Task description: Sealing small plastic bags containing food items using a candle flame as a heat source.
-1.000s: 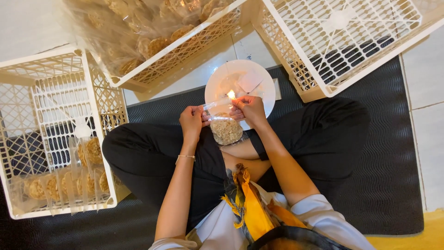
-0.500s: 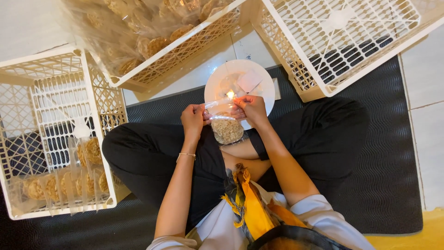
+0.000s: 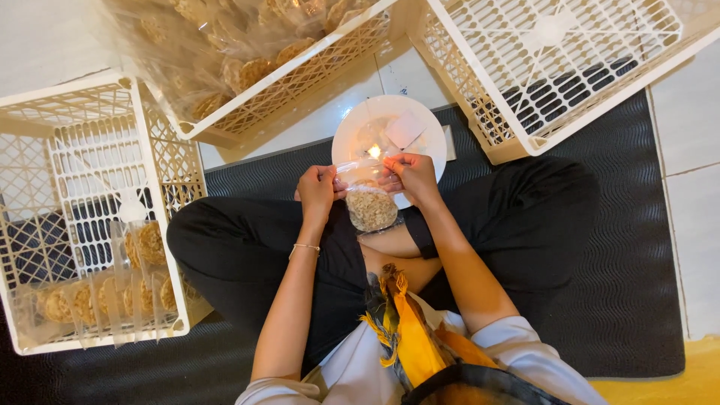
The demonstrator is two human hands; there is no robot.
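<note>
Left hand (image 3: 316,187) and right hand (image 3: 409,174) pinch the top of a small clear bag (image 3: 369,204) of snack over a flame (image 3: 374,152) on the white plate (image 3: 352,135). Left crate (image 3: 45,225) holds a row of packed bags (image 3: 97,292); top crate (image 3: 300,75) full of loose snacks, so much remains.

Plate (image 3: 352,135) between crates (image 3: 90,105) (image 3: 495,142), before knees.

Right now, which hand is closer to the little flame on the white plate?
Right. The right hand holds the bag just beside the flame; the left hand grips the bag's other end, farther from it.
</note>
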